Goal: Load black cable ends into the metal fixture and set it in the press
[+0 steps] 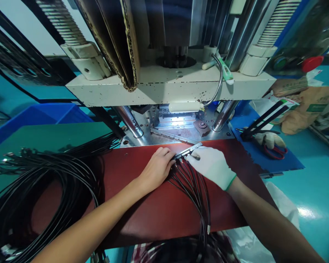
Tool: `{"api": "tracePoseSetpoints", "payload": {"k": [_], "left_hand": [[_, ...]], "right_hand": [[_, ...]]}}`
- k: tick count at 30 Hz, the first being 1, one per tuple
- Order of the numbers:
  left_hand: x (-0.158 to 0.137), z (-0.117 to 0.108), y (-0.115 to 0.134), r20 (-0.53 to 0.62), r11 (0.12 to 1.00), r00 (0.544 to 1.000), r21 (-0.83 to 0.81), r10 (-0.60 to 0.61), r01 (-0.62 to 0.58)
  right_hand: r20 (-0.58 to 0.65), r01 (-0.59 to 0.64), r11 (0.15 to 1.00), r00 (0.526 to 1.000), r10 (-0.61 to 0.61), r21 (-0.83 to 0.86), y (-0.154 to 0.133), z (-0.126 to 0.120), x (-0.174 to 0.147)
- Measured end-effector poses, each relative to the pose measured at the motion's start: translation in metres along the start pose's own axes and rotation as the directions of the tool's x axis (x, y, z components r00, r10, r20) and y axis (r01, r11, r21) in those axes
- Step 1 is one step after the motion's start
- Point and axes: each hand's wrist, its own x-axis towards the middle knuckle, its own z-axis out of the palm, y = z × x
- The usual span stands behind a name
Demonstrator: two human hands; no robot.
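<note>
A narrow metal bar fixture (pixel 188 150) lies slanted over the red-brown work mat, held between my two hands. My bare left hand (pixel 160 166) is closed on its left end. My right hand (pixel 211 164), in a white glove with a green cuff, grips it near the right end. From the bar's near side a fan of black cables (pixel 193 190) runs down over the mat's front edge toward my lap. Small metal connectors show where the cables meet the bar. Just beyond, a second slotted metal bar (pixel 172 136) rests on the press bed. My fingertips are partly hidden.
A white-framed press (pixel 164 91) stands ahead, with a lit metal die (pixel 178 119) between its posts. Coiled black cables (pixel 63 182) cover the left side. A blue bin (pixel 44 115) sits far left. Red-handled scissors (pixel 276 151) lie on a blue board at right.
</note>
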Motion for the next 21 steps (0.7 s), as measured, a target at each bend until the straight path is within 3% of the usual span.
{"api": "tracePoseSetpoints", "payload": {"k": [5, 10, 13, 17, 21], "left_hand": [[0.011, -0.001, -0.006, 0.069, 0.995, 0.995, 0.061, 0.071, -0.075], [0.025, -0.006, -0.015, 0.059, 0.978, 0.997, 0.199, 0.056, -0.067], [0.033, -0.013, -0.022, 0.058, 0.979, 0.996, 0.190, 0.066, -0.076], [0.054, -0.023, -0.033, -0.098, 0.977, 0.983, 0.163, 0.152, -0.135], [0.092, -0.025, -0.049, -0.200, 0.970, 0.963, 0.200, 0.179, -0.139]], "right_hand": [[-0.196, -0.084, 0.988, 0.975, 0.108, 0.129, 0.033, -0.010, 0.022], [-0.195, -0.097, 0.966, 0.970, 0.146, 0.241, 0.048, 0.003, 0.036], [-0.213, -0.089, 0.948, 0.964, 0.159, 0.306, 0.048, 0.008, 0.036], [-0.233, -0.082, 0.924, 0.956, 0.179, 0.373, 0.048, 0.008, 0.036], [-0.241, -0.063, 0.897, 0.953, 0.185, 0.437, 0.051, 0.012, 0.037]]}}
